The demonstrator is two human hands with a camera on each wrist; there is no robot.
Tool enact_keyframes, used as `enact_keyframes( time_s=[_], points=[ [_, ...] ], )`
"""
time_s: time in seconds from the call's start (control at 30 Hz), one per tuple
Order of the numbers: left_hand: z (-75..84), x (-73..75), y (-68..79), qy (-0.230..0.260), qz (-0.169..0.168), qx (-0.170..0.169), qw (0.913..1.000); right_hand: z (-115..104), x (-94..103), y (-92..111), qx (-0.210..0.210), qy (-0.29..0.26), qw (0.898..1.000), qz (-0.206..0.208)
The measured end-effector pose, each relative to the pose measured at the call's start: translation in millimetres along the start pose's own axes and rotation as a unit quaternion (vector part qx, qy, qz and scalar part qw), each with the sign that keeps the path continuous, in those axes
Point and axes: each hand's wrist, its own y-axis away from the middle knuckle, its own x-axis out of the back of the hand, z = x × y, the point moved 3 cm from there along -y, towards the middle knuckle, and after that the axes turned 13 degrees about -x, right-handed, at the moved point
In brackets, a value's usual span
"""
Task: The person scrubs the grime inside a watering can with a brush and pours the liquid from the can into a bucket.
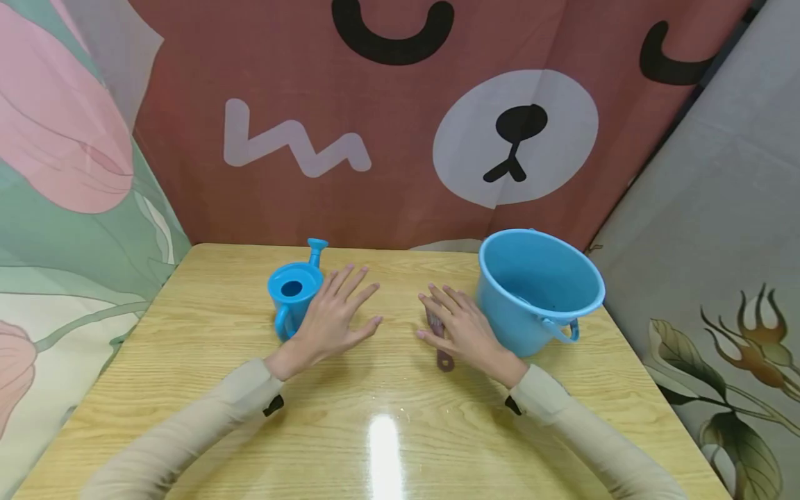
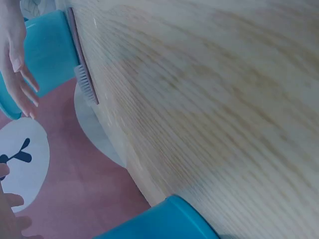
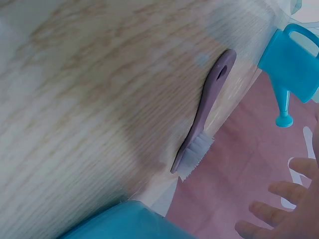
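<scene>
My left hand (image 1: pixel 331 316), fingers spread and palm down, hovers beside a blue watering can (image 1: pixel 295 281) and partly covers its right side in the head view. My right hand (image 1: pixel 465 326) is likewise spread, held over a brush (image 1: pixel 445 360) with a purple-brown handle. In the right wrist view the brush's pale bristles (image 3: pixel 195 155) show, and the brush lies on the table below the hand. A light blue bucket (image 1: pixel 525 326) with a handle stands upright just right of that hand. Neither hand holds anything.
The wooden table (image 1: pixel 375 389) carries a bright glare streak near its front. Behind it hangs a reddish-brown cloth (image 1: pixel 400 201) with a bear face. Patterned cloths border the left (image 1: pixel 69 264) and right (image 1: pixel 687 229) sides.
</scene>
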Motion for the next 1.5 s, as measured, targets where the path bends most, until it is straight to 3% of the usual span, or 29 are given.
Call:
enact_keyframes(
  time_s=[0.37, 0.63, 0.97, 1.5],
  points=[
    [-1.8, 12.1, -2.3, -0.002, 0.074, -0.029, 0.9968, 1.6, 0.5, 3.7, 0.001, -0.015, 1.000, 0.004],
    [-4.1, 16.9, 2.7, -0.001, 0.108, -0.033, 0.9936, 0.6, -1.1, 8.3, -0.003, -0.016, 1.000, 0.006],
    [-8.7, 29.7, 6.5, -0.024, 0.175, -0.049, 0.9830, 0.2, -2.2, 10.4, -0.006, -0.015, 1.000, 0.012],
    [-14.2, 42.2, 17.7, -0.033, 0.206, -0.029, 0.9776, 0.0, -5.1, 9.6, -0.005, -0.016, 1.000, 0.027]
  ],
)
